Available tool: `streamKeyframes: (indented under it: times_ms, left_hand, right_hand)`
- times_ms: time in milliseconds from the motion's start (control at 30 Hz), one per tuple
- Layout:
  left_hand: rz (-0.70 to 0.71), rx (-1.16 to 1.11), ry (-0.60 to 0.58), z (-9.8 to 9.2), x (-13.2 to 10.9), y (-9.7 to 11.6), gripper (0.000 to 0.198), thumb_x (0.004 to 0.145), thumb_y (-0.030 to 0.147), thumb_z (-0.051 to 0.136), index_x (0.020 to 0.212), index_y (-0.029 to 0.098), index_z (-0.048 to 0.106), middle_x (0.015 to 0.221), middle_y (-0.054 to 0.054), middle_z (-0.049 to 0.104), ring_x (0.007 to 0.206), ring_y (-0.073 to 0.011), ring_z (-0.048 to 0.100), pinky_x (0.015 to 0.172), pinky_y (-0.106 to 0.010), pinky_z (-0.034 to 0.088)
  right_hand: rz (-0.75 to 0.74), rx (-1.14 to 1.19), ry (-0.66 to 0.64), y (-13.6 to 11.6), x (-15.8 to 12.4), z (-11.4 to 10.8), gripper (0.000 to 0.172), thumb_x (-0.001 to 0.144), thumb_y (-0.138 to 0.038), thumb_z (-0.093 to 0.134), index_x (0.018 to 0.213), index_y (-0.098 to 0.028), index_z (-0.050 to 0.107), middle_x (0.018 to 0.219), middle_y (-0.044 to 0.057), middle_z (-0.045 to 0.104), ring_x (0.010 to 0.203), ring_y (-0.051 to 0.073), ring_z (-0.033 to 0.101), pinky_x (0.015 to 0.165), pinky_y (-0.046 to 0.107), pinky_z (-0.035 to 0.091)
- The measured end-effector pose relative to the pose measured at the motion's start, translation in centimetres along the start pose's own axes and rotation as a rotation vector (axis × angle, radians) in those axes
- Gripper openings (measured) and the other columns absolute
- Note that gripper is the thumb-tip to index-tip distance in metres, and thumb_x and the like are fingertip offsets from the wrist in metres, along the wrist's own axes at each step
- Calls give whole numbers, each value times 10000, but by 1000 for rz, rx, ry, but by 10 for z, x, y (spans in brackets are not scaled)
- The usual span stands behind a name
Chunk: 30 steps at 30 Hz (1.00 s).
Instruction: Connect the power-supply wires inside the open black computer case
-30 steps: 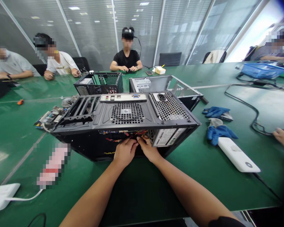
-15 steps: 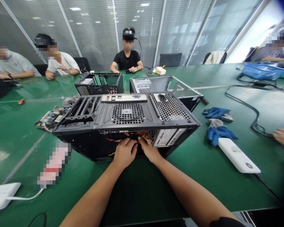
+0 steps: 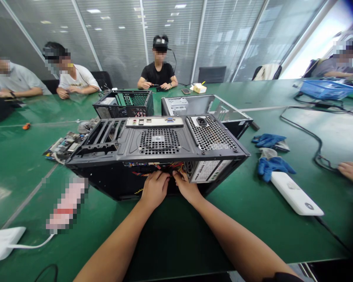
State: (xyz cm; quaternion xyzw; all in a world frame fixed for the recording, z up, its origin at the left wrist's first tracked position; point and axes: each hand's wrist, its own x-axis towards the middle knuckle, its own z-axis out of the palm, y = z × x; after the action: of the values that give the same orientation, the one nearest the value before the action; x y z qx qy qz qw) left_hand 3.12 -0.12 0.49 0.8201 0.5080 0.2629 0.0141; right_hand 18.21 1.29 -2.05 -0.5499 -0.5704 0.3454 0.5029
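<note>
A black computer case (image 3: 159, 145) lies on its side on the green table (image 3: 194, 231), its open side facing me. My left hand (image 3: 154, 190) and my right hand (image 3: 186, 187) reach into the opening side by side, fingers curled among a bundle of red and yellow cables (image 3: 172, 166) beside the power supply (image 3: 207, 170). Their fingertips are hidden inside the case. What they pinch is not visible.
Two more open cases (image 3: 123, 102) (image 3: 206, 107) stand behind. A circuit board (image 3: 63, 145) lies left. Blue gloves (image 3: 272, 162) and a white flat device (image 3: 295, 192) lie right. Another person's hand (image 3: 351, 171) rests at the right edge. Several people sit around the table. Black cables (image 3: 317, 137) trail right.
My hands have stayed in the case opening with only slight finger shifts. The person at the far end has moved their hands a little.
</note>
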Motion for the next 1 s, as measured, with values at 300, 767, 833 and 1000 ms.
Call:
streamKeyframes:
  times_ms: [300,767,833,1000]
  left_hand:
    - [-64,-67,-78,0,0,-1,248,888,124,462,1091,194,584,1065,-75,604,909,-189,617,807,-310,524]
    - [125,-249,-179,-2,-1,-4,130,797,93,492,839,181,577,838,-60,594,792,-185,588,733,-305,511]
    - [115,-278,-175,-2,0,-5,133,802,86,489,831,180,579,821,-54,603,785,-181,594,729,-298,503]
    - [72,-267,-201,-4,0,-7,129,785,93,523,855,188,576,812,-44,639,785,-187,625,720,-294,492]
  right_hand:
    - [-242,-446,-198,-23,-19,-10,276,927,-323,409,734,-217,577,696,25,594,677,179,548,673,304,422]
    - [-472,-610,-187,-29,-27,-13,262,970,-268,356,919,-202,605,916,77,628,832,190,584,689,286,424]
    - [-468,-645,-178,-29,-27,-12,258,972,-271,357,927,-202,601,927,77,630,839,191,585,689,284,419]
    - [-458,-775,-187,-27,-27,-10,247,973,-282,364,926,-203,594,927,77,629,816,196,585,660,291,399]
